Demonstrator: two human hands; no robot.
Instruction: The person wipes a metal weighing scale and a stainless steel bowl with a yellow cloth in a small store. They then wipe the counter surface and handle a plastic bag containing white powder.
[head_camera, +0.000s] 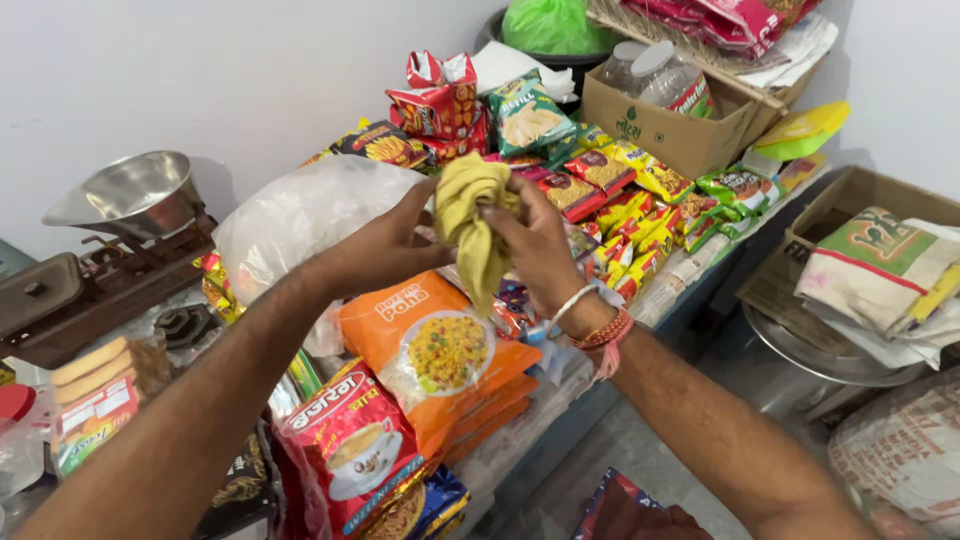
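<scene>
Both hands are up in the air over the front edge of a shelf (560, 400) packed with snacks. The left hand (385, 245) and the right hand (540, 245) each pinch a yellow cloth (475, 220) between them. The fingers are curled tight on it, and the cloth hangs down in a bunch.

There is very little free room on the shelf. Just under the cloth lies an orange packet (440, 350), and it sticks out over the front edge. Beside it, nearer the person, is a red packet with a tea cup picture (350, 445). Behind the left hand sits a big clear plastic bag (290, 215). Small yellow and red snack packets (630, 215) fill the shelf behind the right hand, all the way back to a cardboard box (660, 130) at the far end. A metal weighing scale (110, 235) stands at the left end by the wall.

The only open space is the floor (620, 440) in front of the shelf, under the right arm.
</scene>
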